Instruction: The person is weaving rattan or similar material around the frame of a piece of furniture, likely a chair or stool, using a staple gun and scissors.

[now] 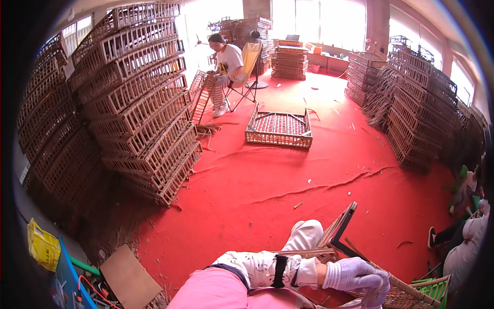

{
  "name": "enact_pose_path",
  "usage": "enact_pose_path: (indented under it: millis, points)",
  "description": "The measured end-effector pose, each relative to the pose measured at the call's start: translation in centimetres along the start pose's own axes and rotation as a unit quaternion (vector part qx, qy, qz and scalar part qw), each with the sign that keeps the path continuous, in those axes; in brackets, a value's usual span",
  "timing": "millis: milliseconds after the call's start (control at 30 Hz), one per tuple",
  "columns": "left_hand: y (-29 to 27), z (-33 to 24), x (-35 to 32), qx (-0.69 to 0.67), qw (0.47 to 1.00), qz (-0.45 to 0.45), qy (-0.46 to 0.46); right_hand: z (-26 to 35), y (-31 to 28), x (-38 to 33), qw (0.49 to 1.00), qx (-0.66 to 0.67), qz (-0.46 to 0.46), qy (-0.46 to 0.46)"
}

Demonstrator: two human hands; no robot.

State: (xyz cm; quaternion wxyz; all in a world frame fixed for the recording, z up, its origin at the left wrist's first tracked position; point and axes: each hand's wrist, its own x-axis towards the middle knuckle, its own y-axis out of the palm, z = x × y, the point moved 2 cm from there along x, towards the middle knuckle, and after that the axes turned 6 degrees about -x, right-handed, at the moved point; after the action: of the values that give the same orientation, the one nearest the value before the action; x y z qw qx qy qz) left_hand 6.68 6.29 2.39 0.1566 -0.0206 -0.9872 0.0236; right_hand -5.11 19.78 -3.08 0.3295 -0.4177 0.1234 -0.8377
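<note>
My left hand (355, 277), in a pale knitted glove, reaches across from the left at the bottom of the view. Its fingers curl down over the edge of a woven wicker crate (404, 294) beside my legs. Slatted sides and a dark corner strip (339, 244) rise from that crate toward the far side. Most of the crate is hidden by my arm or cut off by the lower edge. A black band (279, 271) circles my patterned sleeve. I cannot see my right hand.
Tall stacks of wicker crates (139, 103) stand left, with more (422, 103) on the right. A single crate (278, 129) lies on the red floor covering (247, 190). Another person (226, 64) sits ahead holding a crate; someone else (468, 252) is at right. Cardboard (130, 278) lies lower left.
</note>
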Motion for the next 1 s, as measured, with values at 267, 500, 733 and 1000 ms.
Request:
enact_pose_path:
  millis: [267,500,733,1000]
  points:
    - [-3.3,4.7,-6.7,0.231,0.96,-0.05,-0.152,2.4,-1.6,4.0,0.977,0.153,-0.035,0.147]
    - [-6.1,10.3,-8.6,0.167,0.943,-0.287,-0.032,0.6,-1.9,5.8,0.969,0.1,-0.006,0.227]
    - [-8.4,7.2,-5.7,0.168,0.912,-0.28,-0.247,-2.8,-1.8,6.9,0.924,0.121,-0.016,0.362]
    - [-11.4,9.9,-3.4,0.193,0.936,-0.223,-0.192,-6.8,-1.9,7.9,0.896,0.148,-0.044,0.416]
